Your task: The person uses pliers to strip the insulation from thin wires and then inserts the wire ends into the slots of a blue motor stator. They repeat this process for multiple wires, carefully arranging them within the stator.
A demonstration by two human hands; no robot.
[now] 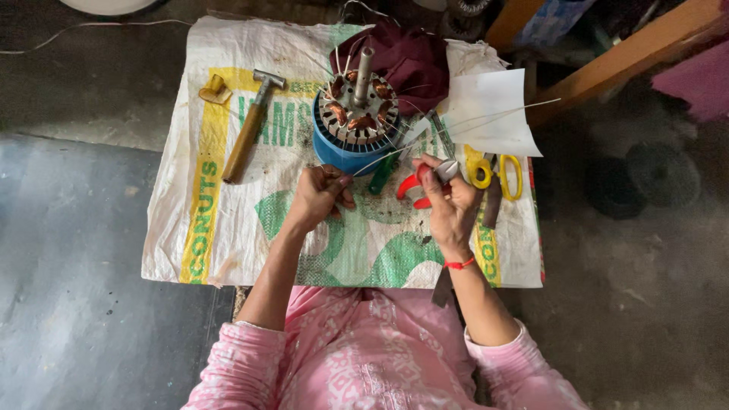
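Your right hand [448, 205] has a tight grip on a pair of red-handled pliers [414, 190], with the fingers curled around the handles. Your left hand [319, 193] is closed too, pinching a thin wire [380, 159] that runs up toward the motor part. Both hands are near the middle of the worktop, close together but not touching.

Just past your hands stands a blue fan motor stator [353, 125]. It has copper coils around the top and a metal shaft [363, 72] sticking straight up. Thin wires poke out from it on all sides. A green-handled tool [382, 175] lies just beside the blue base, between your two hands.

A printed woven sack [228, 220] covers the worktop. On the left part of it lies a hammer [249, 129] with a wooden handle, and a small brass-coloured piece [215, 89] sits near the far left corner. On the right side, yellow-handled scissors [497, 175] lie next to your right hand. A white paper sheet [493, 106] rests by the far right corner, and a dark red cloth [414, 57] is bunched up behind the stator at the far edge.
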